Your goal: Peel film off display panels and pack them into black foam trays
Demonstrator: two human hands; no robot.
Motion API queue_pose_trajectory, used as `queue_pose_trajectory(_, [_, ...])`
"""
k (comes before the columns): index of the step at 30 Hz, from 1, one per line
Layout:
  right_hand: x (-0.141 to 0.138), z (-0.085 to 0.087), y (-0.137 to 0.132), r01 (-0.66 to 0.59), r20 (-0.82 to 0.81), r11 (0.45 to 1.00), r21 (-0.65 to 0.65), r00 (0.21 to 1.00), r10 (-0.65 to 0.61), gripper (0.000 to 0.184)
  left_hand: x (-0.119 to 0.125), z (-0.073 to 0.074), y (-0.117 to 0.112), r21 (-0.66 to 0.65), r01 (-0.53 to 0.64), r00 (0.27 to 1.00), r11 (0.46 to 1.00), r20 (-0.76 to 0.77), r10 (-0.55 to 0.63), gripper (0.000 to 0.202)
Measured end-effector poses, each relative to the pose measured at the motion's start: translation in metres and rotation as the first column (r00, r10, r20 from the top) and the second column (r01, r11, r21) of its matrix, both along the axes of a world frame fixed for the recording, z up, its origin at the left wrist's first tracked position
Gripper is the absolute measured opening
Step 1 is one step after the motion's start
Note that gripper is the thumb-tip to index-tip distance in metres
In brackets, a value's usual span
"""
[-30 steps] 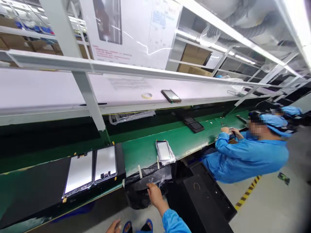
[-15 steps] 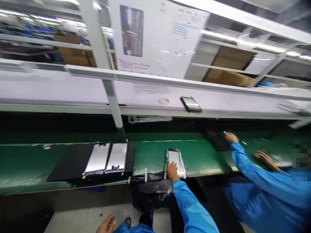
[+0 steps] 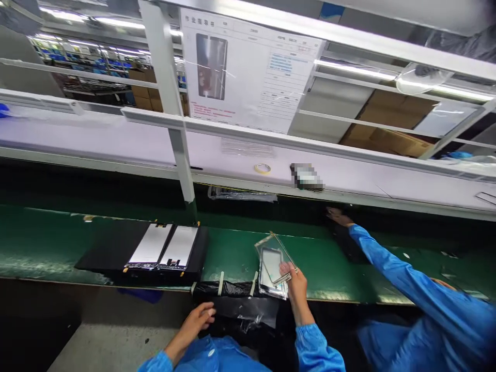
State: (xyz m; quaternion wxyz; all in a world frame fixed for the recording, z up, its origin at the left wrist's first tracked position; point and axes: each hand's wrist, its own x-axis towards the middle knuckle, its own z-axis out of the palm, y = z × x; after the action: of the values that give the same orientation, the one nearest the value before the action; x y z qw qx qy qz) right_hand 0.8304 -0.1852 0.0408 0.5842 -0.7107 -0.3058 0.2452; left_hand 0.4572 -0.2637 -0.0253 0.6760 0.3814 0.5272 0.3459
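My right hand (image 3: 297, 281) grips the lower right corner of a clear rectangular panel (image 3: 284, 248) with a thin edge, tilted above the bench. Under it lies a small stack of screen panels (image 3: 267, 283), partly covered by the lifted one. My left hand (image 3: 198, 319) hovers in front of the bench edge by a black plastic bag (image 3: 248, 310); its fingers are loosely bent and apart, with nothing seen in them. Farther left, two white-backed screen panels (image 3: 150, 247) rest side by side on a black pad (image 3: 110, 248).
A co-worker's hand (image 3: 341, 217) reaches over a dark item to the right, the blue sleeve (image 3: 391, 263) crossing the green bench (image 3: 232, 248). The white shelf (image 3: 232, 160) behind holds a tape roll (image 3: 262, 168). An upright post (image 3: 180, 155) and an instruction sheet (image 3: 248, 72) stand above.
My right hand has lifted a clear panel off the stack. My left hand has risen and moved right toward the bag. The co-worker's reaching hand has shifted left.
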Motion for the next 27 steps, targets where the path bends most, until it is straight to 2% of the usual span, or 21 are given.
queue_pose_trajectory(2, [-0.030,0.000,-0.025,-0.098,-0.310,0.989,0.110,0.942,0.128,0.049,0.035,0.028,0.009,-0.119,0.015,0.975,0.993,0.222,0.012,0.057])
queue_pose_trajectory(4, [-0.073,-0.008,-0.052,-0.189,-0.533,0.963,0.194,0.803,0.265,0.050,0.067,0.058,0.016,-0.139,0.048,0.912,0.989,0.410,0.013,0.057])
queue_pose_trajectory(5, [-0.094,-0.013,-0.064,-0.235,-0.597,0.948,0.215,0.737,0.318,0.050,0.079,0.071,0.019,-0.087,0.036,0.862,0.996,0.507,0.013,0.054])
queue_pose_trajectory(7, [-0.127,-0.020,-0.085,-0.353,-0.615,0.918,0.180,0.688,0.386,0.052,0.090,0.089,0.022,-0.066,-0.122,0.793,0.990,0.594,0.137,0.049])
queue_pose_trajectory(9, [-0.139,-0.019,-0.099,-0.436,-0.466,0.894,0.098,0.774,0.429,0.058,0.085,0.095,0.022,-0.087,-0.213,0.769,0.973,0.600,0.222,0.046])
queue_pose_trajectory(10, [-0.138,-0.016,-0.103,-0.463,-0.302,0.884,0.061,0.836,0.458,0.062,0.079,0.096,0.020,-0.109,-0.224,0.777,0.969,0.579,0.245,0.043])
queue_pose_trajectory(11, [-0.134,-0.011,-0.106,-0.500,-0.085,0.865,0.032,0.861,0.501,0.066,0.072,0.094,0.018,-0.135,-0.217,0.791,0.967,0.556,0.255,0.039])
queue_pose_trajectory(12, [-0.129,-0.006,-0.107,-0.559,0.150,0.829,0.003,0.820,0.552,0.071,0.064,0.092,0.014,-0.160,-0.204,0.803,0.966,0.537,0.259,0.035])
queue_pose_trajectory(13, [-0.124,0.000,-0.108,-0.638,0.357,0.769,-0.040,0.710,0.608,0.076,0.058,0.090,0.010,-0.185,-0.188,0.810,0.965,0.527,0.259,0.032])
queue_pose_trajectory(14, [-0.121,0.005,-0.108,-0.723,0.506,0.682,-0.107,0.551,0.664,0.080,0.053,0.087,0.006,-0.207,-0.162,0.815,0.965,0.524,0.249,0.031])
queue_pose_trajectory(15, [-0.120,0.009,-0.108,-0.787,0.589,0.586,-0.191,0.386,0.710,0.084,0.049,0.085,0.001,-0.218,-0.120,0.815,0.969,0.535,0.221,0.032])
queue_pose_trajectory(16, [-0.121,0.012,-0.107,-0.822,0.620,0.500,-0.273,0.247,0.744,0.084,0.046,0.083,-0.004,-0.219,-0.066,0.811,0.973,0.557,0.180,0.035])
queue_pose_trajectory(17, [-0.124,0.015,-0.106,-0.833,0.624,0.433,-0.343,0.143,0.769,0.083,0.044,0.081,-0.009,-0.219,-0.017,0.802,0.976,0.579,0.144,0.039])
queue_pose_trajectory(18, [-0.128,0.016,-0.105,-0.832,0.615,0.387,-0.398,0.071,0.785,0.080,0.043,0.080,-0.013,-0.222,0.021,0.793,0.975,0.598,0.119,0.041])
queue_pose_trajectory(20, [-0.137,0.019,-0.102,-0.823,0.601,0.322,-0.468,-0.029,0.798,0.068,0.039,0.079,-0.020,-0.240,0.071,0.770,0.968,0.631,0.100,0.044])
queue_pose_trajectory(23, [-0.144,0.026,-0.100,-0.831,0.614,0.237,-0.503,-0.150,0.775,0.048,0.032,0.081,-0.028,-0.263,0.095,0.749,0.960,0.655,0.105,0.044])
queue_pose_trajectory(27, [-0.147,0.030,-0.107,-0.846,0.652,0.162,-0.509,-0.255,0.714,0.027,0.026,0.083,-0.033,-0.263,0.077,0.752,0.962,0.648,0.117,0.050])
